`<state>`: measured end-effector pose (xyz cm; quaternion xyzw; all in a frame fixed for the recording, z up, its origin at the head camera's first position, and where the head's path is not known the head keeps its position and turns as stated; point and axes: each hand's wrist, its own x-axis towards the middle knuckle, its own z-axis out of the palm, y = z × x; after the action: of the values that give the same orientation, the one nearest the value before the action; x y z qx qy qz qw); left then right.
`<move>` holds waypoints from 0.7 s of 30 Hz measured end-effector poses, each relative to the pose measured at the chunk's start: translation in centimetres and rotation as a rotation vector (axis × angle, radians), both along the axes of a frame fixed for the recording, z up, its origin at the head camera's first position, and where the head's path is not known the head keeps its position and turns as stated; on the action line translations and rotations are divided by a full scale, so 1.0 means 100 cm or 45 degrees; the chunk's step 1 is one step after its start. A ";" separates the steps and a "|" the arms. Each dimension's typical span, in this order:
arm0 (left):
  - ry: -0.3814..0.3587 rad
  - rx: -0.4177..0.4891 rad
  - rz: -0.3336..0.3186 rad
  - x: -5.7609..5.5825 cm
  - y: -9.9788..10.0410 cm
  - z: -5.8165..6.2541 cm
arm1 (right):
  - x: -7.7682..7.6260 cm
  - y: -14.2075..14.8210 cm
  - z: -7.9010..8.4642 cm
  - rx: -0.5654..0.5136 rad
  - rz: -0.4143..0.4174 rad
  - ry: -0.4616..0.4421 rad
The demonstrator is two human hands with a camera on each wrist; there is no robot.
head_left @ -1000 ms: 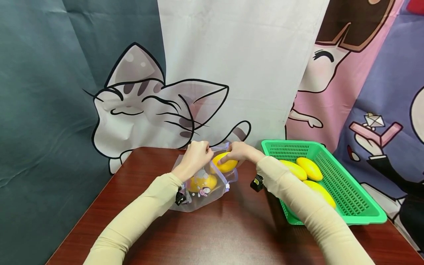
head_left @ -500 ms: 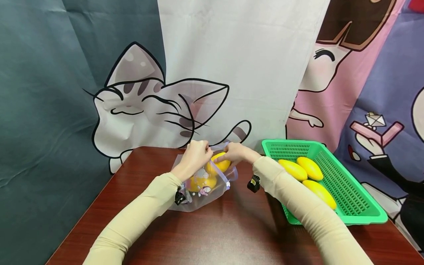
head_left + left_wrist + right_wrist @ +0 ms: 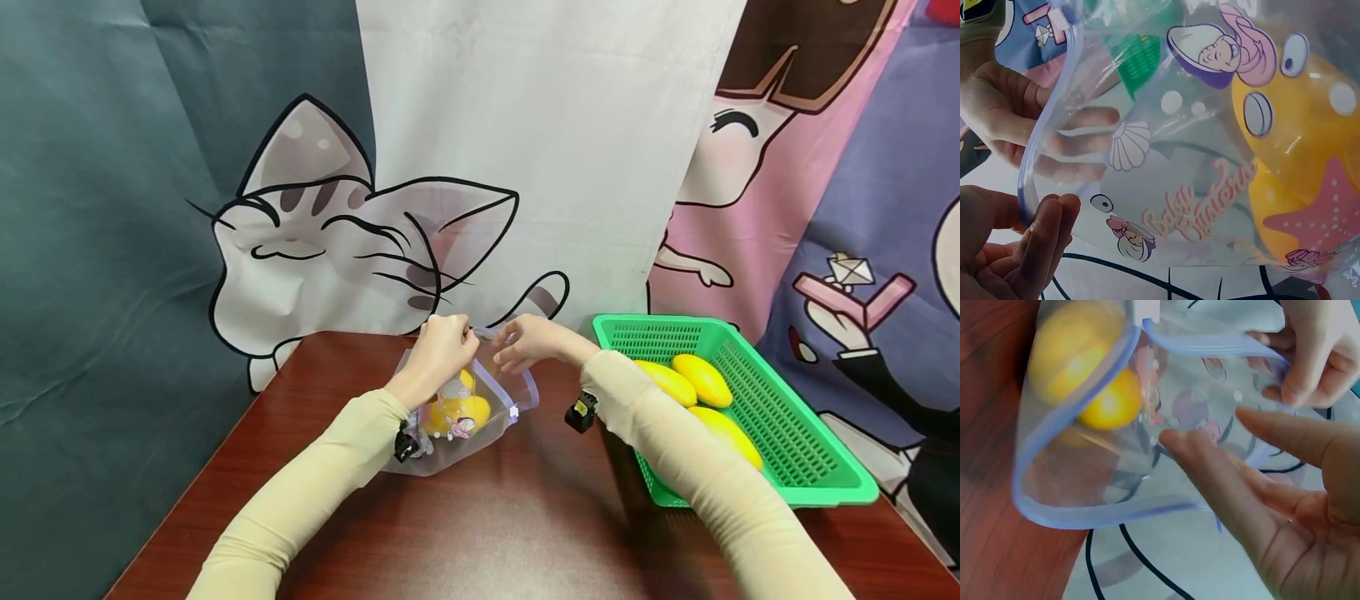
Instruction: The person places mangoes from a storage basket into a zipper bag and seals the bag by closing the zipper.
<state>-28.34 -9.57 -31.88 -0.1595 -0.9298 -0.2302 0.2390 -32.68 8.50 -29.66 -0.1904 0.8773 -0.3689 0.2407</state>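
A clear zip bag (image 3: 431, 460) with a purple rim and printed cartoon shells lies on the table, its mouth agape. Two yellow mangoes are inside, one mango (image 3: 1072, 353) beside the other mango (image 3: 1113, 403). My left hand (image 3: 437, 348) pinches the rim at the mouth between thumb and fingers. At the mouth, my right hand (image 3: 534, 343) holds nothing; its fingers are extended and reach into the opening, as the left wrist view shows through the plastic. A white slider (image 3: 513, 412) sits at the near end of the zip.
To the right stands a green plastic basket (image 3: 832, 497) holding several mangoes, among them one mango (image 3: 702, 380) near the back. The brown wooden table (image 3: 480, 542) extends in front of the bag. A cartoon-printed cloth (image 3: 570, 150) hangs behind the table.
My right hand carried a mango into the bag and let go of it; the mango now rests deeper, against the other one. My left hand has kept its hold on the rim.
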 end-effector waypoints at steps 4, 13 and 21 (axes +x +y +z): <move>0.014 0.009 0.006 0.000 -0.001 -0.001 | 0.000 0.013 0.005 0.018 -0.020 0.025; -0.004 0.024 -0.002 0.000 -0.002 -0.003 | -0.003 0.053 0.016 0.118 -0.017 0.126; 0.000 0.029 -0.016 -0.001 0.001 -0.004 | -0.007 0.081 0.018 0.200 -0.039 0.139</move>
<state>-28.42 -9.50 -32.31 -0.1626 -0.9261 -0.2422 0.2393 -33.36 16.59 -27.82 -0.1772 0.9182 -0.2917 0.2010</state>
